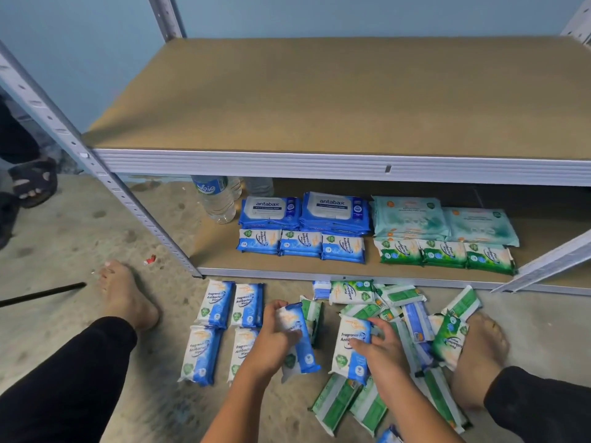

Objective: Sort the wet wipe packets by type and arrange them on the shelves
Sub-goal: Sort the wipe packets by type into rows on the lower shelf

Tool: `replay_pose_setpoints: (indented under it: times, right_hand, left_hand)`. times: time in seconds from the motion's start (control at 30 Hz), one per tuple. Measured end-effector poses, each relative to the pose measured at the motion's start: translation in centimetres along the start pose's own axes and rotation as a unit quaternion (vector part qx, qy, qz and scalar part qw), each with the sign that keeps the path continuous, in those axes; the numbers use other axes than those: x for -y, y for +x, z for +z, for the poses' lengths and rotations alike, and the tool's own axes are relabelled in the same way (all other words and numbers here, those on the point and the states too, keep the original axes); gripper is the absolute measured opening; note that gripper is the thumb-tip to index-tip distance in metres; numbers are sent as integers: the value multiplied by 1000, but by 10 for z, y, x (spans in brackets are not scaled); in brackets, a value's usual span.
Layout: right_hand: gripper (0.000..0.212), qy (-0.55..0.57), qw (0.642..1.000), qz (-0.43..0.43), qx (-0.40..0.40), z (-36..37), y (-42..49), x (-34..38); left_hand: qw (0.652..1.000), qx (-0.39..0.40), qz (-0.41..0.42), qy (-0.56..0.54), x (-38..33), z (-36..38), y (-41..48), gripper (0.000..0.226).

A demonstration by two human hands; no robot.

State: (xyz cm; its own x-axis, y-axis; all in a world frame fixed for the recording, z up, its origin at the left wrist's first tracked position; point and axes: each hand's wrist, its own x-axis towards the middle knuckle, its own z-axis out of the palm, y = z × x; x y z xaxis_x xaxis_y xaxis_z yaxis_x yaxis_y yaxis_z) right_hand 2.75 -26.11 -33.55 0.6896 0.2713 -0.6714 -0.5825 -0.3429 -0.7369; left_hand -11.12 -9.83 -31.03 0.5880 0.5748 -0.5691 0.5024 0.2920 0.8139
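Note:
My left hand (277, 335) grips a small blue-and-white wipe packet (302, 346) above the floor. My right hand (380, 348) holds a second blue-and-white packet (351, 346) beside it. Left of my hands, several blue packets (224, 327) lie in neat pairs on the floor. A loose heap of green and blue packets (412, 318) spreads to the right. On the bottom shelf (217, 251) sit stacked large blue Antabax packs (303, 211), small blue packets (300, 244), pale teal packs (441, 219) and small green packets (444, 254).
The upper shelf board (319, 97) is bare. Plastic water bottles (217, 196) stand at the bottom shelf's left end. My bare feet (128, 292) (479, 356) flank the packets. Another person's sandalled foot (33, 182) is at far left; a black rod (41, 294) lies on the concrete floor.

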Motion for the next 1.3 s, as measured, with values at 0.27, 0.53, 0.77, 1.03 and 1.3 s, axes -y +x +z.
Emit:
replay_pose_setpoints:
  times: [0.27,0.53,0.77,1.03,1.3]
  right_hand:
    - [48,-49,999,-9,-9,11,51,6]
    - [51,-84,996,-8,-1,14,87,19]
    - [45,-60,998,0,-36,10,81,7]
    - [51,-80,996,5,-36,20,75,-8]
    - [50,-150,987,-37,35,87,108,-11]
  left_hand:
    - [995,-65,1,78,19,15,92,48]
    - [977,3,-7,215,48,45,122,43]
    - [970,90,-3,227,77,75,66,40]
    - [997,3,-10,79,55,30,90,54]
    - [985,-68,27,159,42,-23,149,62]
